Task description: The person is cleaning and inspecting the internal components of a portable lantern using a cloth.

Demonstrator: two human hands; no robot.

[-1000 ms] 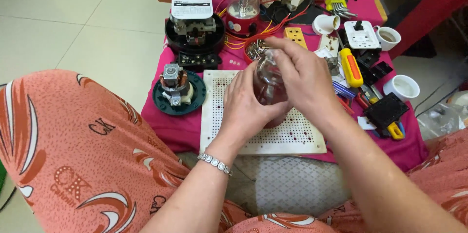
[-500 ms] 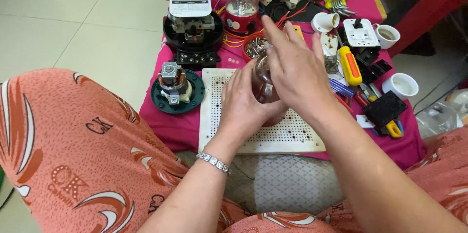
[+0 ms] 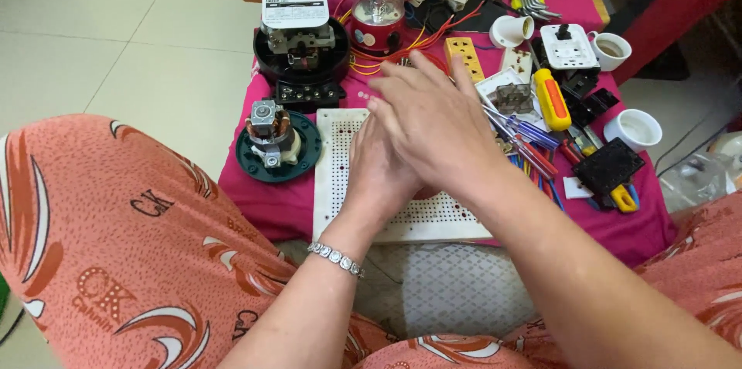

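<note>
The right hand lies flat over the left hand, pressed together at frame centre above the white perforated board; anything between them is hidden. Sliding right could knock the screwdrivers off the pink cloth

Your one label sits far left on the surface: a white rectangular faceplate with a dark number strip, atop the round black meter. You have no packages or screens.
</note>
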